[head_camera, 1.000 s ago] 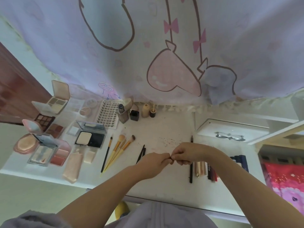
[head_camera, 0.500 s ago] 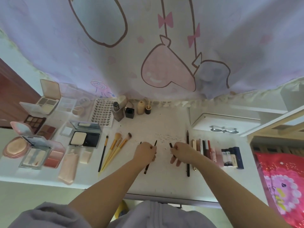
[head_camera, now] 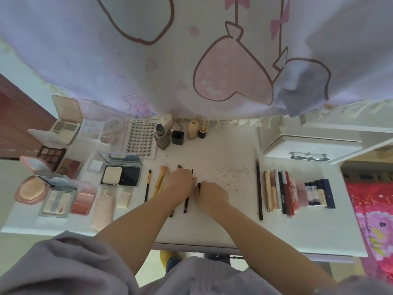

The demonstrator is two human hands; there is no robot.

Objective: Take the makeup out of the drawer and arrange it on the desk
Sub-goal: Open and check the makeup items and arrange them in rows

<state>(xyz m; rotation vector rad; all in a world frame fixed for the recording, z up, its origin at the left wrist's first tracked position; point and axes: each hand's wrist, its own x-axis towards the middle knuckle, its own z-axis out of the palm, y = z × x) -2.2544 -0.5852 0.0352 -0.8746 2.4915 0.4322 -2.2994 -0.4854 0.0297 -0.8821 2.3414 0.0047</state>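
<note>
- Most makeup already lies in rows across the white desk (head_camera: pixel 223 231); the drawer is out of view, so what is left cannot be told.
- The left hand (head_camera: pixel 180 182) and right hand (head_camera: pixel 210 193), side by side mid-desk, settle thin black pencils (head_camera: pixel 186 204); whether they are gripped cannot be told.
- Half a second ago the hands were apart, each holding a pencil.

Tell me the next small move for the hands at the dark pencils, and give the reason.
Probably set the short dark piece in the right hand down parallel beside the dark pencil under the left hand. Brushes and lip products already lie in straight rows, so it should line up with them.
</note>
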